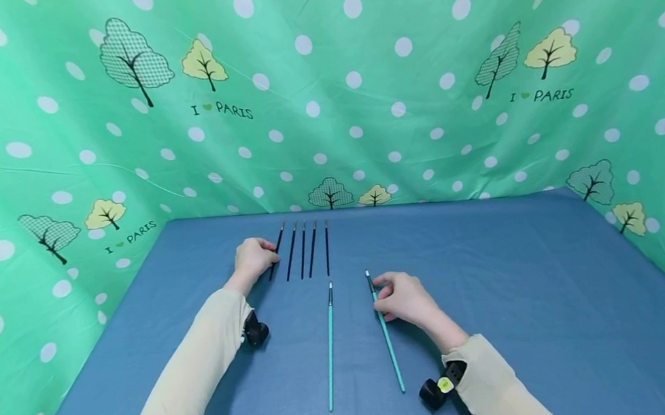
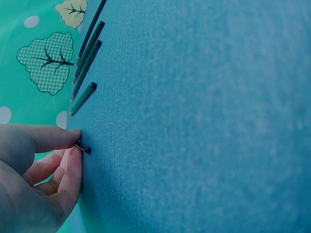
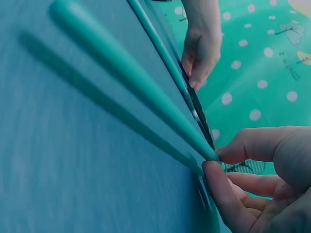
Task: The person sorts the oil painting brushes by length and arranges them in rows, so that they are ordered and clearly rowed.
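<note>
My left hand (image 1: pixel 255 257) pinches the leftmost black paintbrush (image 1: pixel 280 237) between thumb and fingers. In the left wrist view, only the dark handle end (image 2: pixel 87 149) of that brush pokes out past the fingertips. Several more thin black paintbrushes (image 1: pixel 291 250) lie side by side just to its right. My right hand (image 1: pixel 407 300) pinches a teal paintbrush (image 1: pixel 392 355) near its dark ferrule. The right wrist view has this teal handle (image 3: pixel 131 85) slanting above its own shadow, raised off the cloth. Left of it, a second teal paintbrush (image 1: pixel 330 348) lies untouched.
A blue cloth (image 1: pixel 519 282) covers the table. Behind it hangs a green curtain (image 1: pixel 398 138) with white dots, trees and lettering. Black wrist cameras are strapped below both hands, the left one (image 1: pixel 256 329) close to the cloth.
</note>
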Motion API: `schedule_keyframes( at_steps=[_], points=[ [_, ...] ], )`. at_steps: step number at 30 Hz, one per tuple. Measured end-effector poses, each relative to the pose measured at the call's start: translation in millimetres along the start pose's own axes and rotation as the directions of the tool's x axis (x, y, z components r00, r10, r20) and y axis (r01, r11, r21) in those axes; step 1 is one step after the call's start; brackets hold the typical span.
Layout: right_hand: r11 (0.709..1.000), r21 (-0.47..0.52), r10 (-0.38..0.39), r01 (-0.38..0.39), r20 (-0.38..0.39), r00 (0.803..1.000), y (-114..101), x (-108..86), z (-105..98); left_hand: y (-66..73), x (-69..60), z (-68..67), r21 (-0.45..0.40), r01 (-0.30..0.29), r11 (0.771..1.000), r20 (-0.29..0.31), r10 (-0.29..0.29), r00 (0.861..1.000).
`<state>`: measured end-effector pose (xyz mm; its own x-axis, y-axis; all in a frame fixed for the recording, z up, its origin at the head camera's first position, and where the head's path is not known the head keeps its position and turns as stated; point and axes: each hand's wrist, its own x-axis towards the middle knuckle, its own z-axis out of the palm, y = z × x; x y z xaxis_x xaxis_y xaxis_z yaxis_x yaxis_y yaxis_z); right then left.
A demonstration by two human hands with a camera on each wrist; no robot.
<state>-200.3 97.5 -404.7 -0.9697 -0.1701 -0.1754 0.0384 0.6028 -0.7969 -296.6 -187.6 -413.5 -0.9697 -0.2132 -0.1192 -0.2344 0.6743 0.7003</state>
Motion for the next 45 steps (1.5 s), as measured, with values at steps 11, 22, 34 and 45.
schedule_keyframes(
  at_steps=[11,22,34,45],
  points=[
    [0.997,0.069,-0.047,0.043,0.063,0.997,-19.1,1.8,24.9,0.1,0.2,-0.4,0.005,0.004,1.000,-0.005,-0.004,1.000],
    [0.988,0.134,-0.086,0.073,0.094,0.992,-38.4,3.6,47.8,-0.4,-0.5,0.6,-0.004,-0.010,1.000,-0.016,0.010,1.000],
    [0.995,0.063,-0.086,0.082,0.070,0.994,-58.5,6.5,70.9,-0.7,-0.3,1.7,0.000,-0.017,1.000,-0.026,0.017,1.000],
    [0.997,-0.057,-0.047,0.048,0.022,0.999,-68.6,9.9,86.3,0.0,-0.7,1.3,0.007,-0.021,1.000,-0.033,0.022,0.999]
  ],
)
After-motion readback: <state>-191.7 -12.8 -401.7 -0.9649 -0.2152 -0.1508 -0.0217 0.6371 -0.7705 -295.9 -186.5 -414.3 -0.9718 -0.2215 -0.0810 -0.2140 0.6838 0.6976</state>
